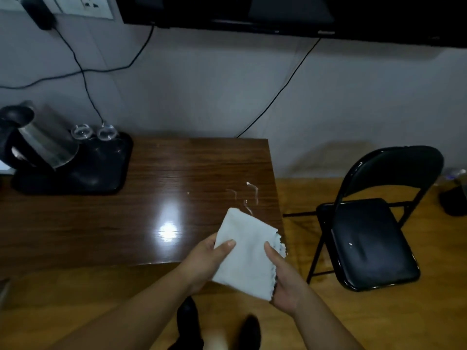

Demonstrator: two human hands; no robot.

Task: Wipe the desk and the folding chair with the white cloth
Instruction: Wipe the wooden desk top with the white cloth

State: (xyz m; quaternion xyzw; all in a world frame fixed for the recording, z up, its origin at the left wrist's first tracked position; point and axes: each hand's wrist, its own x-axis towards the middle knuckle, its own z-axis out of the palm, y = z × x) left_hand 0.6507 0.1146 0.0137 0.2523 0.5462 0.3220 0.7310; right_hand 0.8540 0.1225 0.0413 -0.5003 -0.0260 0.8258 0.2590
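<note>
A folded white cloth [249,251] is held in the air over the desk's near right corner. My left hand [204,263] grips its left edge with the thumb on top. My right hand [284,279] grips its right edge. The dark wooden desk [156,198] shines under a light, and white smears [249,195] lie on it just beyond the cloth. To the right stands a black folding chair [371,238], unfolded, with a small white speck [350,244] on its seat.
A black tray [101,178] at the desk's far left carries a steel kettle [43,145] and two upturned glasses [94,132]. Black cables hang down the wall [202,84] behind. My dark shoes [217,327] stand on the wooden floor below.
</note>
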